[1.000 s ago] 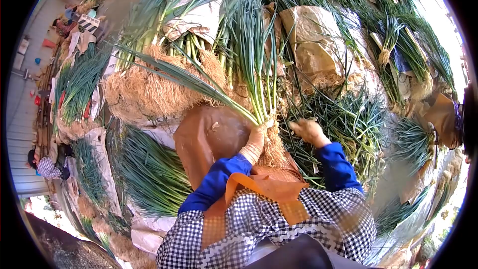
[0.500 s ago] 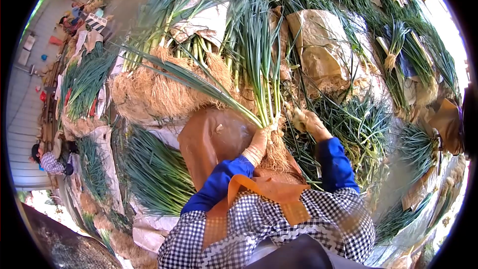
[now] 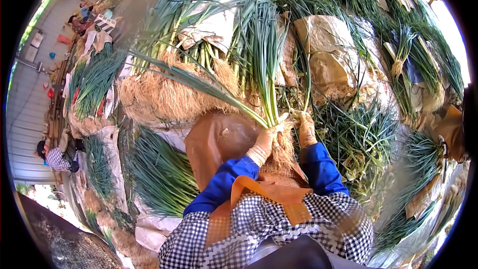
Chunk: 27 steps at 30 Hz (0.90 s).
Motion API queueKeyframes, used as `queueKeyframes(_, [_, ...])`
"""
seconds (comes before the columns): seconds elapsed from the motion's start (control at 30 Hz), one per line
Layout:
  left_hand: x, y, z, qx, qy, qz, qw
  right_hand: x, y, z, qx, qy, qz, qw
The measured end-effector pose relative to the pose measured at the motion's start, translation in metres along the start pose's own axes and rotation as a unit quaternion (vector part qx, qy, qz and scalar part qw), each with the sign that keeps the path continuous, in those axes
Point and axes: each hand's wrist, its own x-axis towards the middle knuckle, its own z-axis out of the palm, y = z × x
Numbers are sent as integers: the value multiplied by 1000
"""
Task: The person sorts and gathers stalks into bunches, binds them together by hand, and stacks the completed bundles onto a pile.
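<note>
My left hand [image 3: 262, 145] is closed round the white lower stems of a bunch of green onions [image 3: 269, 87], over my lap. Their green leaves point away from me, with some slanting off to the left, and the tan roots [image 3: 284, 144] hang toward me. Just right of the bunch, my right hand [image 3: 306, 129] pinches a separate green onion [image 3: 307, 87] near its base. Its roots are mostly hidden by the fingers. A brown apron [image 3: 219, 142] covers my lap beneath the bunch.
Ahead lies a row of rooted green onions [image 3: 174, 89] with brown sheets. Loose leaves and trimmings [image 3: 358, 139] are heaped at right, a leafy pile [image 3: 162, 174] at left. A paper sack [image 3: 326, 52] lies ahead right. Another person [image 3: 57, 157] is at far left.
My right hand has moved up and left, close to the bunch, and now grips a green onion. My left hand keeps its hold; the view has shifted slightly.
</note>
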Motion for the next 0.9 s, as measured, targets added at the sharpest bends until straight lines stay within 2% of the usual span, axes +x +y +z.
queueKeyframes(0.03, [-1, 3, 2, -3, -28, 58, 998, 3, -2, -6, 29, 40, 32, 998])
queueKeyframes(0.07, [-1, 9, -4, -68, -99, 57, 991, 8, -3, -11, 128, 107, 112, 980])
queueKeyframes(0.1, [0, 5, -6, -71, -62, 65, 993, -15, -42, 5, 94, 28, 80, 992])
queueKeyframes(0.17, [4, 3, -22, -59, -20, -52, 997, -17, -38, 25, -12, -153, 19, 988])
queueKeyframes(0.2, [6, 0, -16, -79, 73, -78, 991, -1, -7, 24, -117, -227, -63, 965])
queueKeyframes(0.23, [8, 8, -14, -75, 68, -77, 992, 1, -19, 30, -161, -211, -19, 964])
queueKeyframes(0.3, [-2, 32, -16, -154, -26, -91, 983, 35, -22, 34, -57, -200, -2, 978])
queueKeyframes(0.33, [-19, 63, 5, -210, -51, -55, 975, 46, -22, 45, -131, -177, 12, 975])
queueKeyframes(0.37, [-38, 100, 30, -180, -66, -13, 981, 52, -20, 59, -203, -153, 27, 967])
queueKeyframes(0.4, [-57, 131, 52, -109, -51, 71, 990, 65, 5, 72, -233, -172, -31, 957])
queueKeyframes(0.43, [-60, 149, 43, -135, -85, 68, 985, 65, 1, 80, -342, -229, -19, 911])
queueKeyframes(0.5, [-66, 178, 34, -161, -224, 107, 955, 65, 1, 91, -445, -259, -34, 857])
queueKeyframes(0.53, [-70, 181, 29, -179, -232, 130, 947, 62, 1, 85, -373, -266, -37, 888])
queueKeyframes(0.57, [-75, 180, 26, -198, -240, 155, 938, 59, 0, 74, -372, -266, -39, 889])
queueKeyframes(0.6, [-79, 175, 18, -202, -205, 166, 943, 57, 0, 60, -265, -254, -4, 930])
queueKeyframes(0.63, [-73, 171, 6, -166, -214, 171, 947, 60, -1, 50, -154, -239, 29, 958])
queueKeyframes(0.67, [-70, 160, -4, -161, -171, 172, 957, 69, -2, 45, -111, -157, 9, 981])
queueKeyframes(0.7, [-67, 146, -9, -156, -128, 170, 965, 61, -32, 53, -130, -80, 27, 988])
queueKeyframes(0.73, [-57, 126, -29, -154, -106, 151, 971, 75, -35, 60, -229, -81, -86, 966])
queueKeyframes(0.77, [-54, 113, -32, -172, -68, 122, 975, 91, -33, 68, -324, -81, -194, 922])
queueKeyframes(0.83, [-52, 99, -19, -170, -62, 110, 977, 115, -17, 102, -134, -157, -183, 961])
queueKeyframes(0.9, [-48, 88, -26, -189, -53, 94, 976, 189, 30, 103, -393, -231, -132, 880])
